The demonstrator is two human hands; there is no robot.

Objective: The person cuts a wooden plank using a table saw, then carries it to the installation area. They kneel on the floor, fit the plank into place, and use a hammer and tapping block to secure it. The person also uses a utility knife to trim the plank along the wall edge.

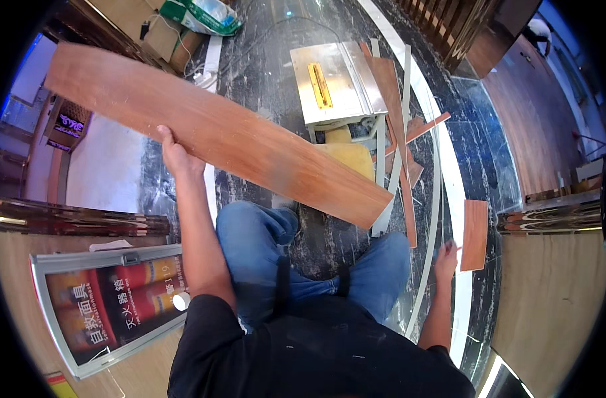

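A long reddish-brown wood-look floor plank [223, 136] is raised at a slant across my lap, its far end up at the left. My left hand [180, 156] grips its lower edge, with the thumb over the upper face. Down at my right side, my right hand [447, 260] has its fingers drawn together; a small dark bit shows at the fingertips, too unclear to name. Just right of those fingers, a short cut piece of plank [474, 233] lies on the white floor band.
Ahead stands a small table saw [336, 83] with a metal top and yellow insert. Beside it lie plank offcuts [386, 86] and thin strips [404, 132]. A glass-fronted fire equipment cabinet [110, 305] is at my left. A green-and-white bag [200, 14] sits at the far left.
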